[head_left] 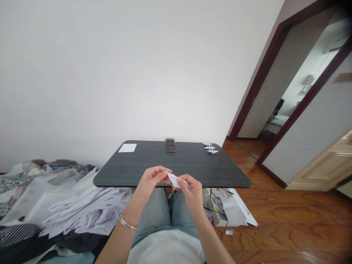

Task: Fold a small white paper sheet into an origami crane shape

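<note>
A small piece of folded white paper (173,180) is held between my two hands, near the front edge of the dark table. My left hand (152,180) pinches its pointed left end between thumb and fingers. On the other side, my right hand (191,190) grips the wider part, thumb on top. The fingers cover part of the paper, so its full shape is hidden. Several folded white paper cranes (211,151) sit in a short row at the table's back right. A stack or sheet of white paper (127,147) lies flat at the back left.
On the dark table (137,167), a phone (170,145) leans at the back, near the wall. Clothes and fabric (85,211) are heaped at the left. Under the table's right side are a box (220,219), cables and papers on the wooden floor (275,220).
</note>
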Motion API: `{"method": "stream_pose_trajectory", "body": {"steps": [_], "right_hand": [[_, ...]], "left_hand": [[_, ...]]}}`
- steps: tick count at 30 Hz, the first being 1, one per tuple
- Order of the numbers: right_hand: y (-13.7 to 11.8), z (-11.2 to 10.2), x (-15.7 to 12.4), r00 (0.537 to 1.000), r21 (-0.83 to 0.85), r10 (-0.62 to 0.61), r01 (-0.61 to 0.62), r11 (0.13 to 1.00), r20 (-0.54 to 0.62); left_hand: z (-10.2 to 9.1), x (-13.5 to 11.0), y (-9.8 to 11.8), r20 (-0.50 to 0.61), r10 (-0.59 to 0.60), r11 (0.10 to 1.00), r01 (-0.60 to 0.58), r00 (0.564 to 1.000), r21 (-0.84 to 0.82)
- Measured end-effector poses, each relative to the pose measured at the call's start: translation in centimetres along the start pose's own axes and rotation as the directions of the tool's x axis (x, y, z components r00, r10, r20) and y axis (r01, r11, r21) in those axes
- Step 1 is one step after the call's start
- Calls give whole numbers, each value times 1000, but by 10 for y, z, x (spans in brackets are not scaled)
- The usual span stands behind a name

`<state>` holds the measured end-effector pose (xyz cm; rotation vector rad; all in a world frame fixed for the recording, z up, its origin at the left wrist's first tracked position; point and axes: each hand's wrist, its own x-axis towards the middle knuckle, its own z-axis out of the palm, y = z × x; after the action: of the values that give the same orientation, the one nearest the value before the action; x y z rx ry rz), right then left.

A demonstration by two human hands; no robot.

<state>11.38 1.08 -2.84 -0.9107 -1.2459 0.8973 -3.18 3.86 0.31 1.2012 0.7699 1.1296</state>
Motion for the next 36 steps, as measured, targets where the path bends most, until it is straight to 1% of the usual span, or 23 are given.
{"method": "stream_pose_trajectory", "body": {"steps": [5, 11, 16, 27, 36], "right_hand": [[1, 0, 0, 1000, -27, -16, 16, 1000, -10], [3, -1, 1, 998, -99, -53, 51, 994, -18], [4, -2, 0, 999, -88, -47, 46, 995, -2], [5, -2, 0, 999, -82, -32, 32, 996, 0], [4, -3, 1, 999, -93, -41, 44, 995, 25]], "left_hand": [[5, -2, 2, -3, -1, 999, 1, 1000, -43], [9, -2, 2, 8, 21, 1000, -21, 1000, -19], [9, -2, 4, -20, 20, 1000, -20, 1000, 14], [11, -3, 8, -32, 23, 998, -21, 999, 52], [8, -2, 6, 0, 5, 999, -5, 1000, 33]]}}
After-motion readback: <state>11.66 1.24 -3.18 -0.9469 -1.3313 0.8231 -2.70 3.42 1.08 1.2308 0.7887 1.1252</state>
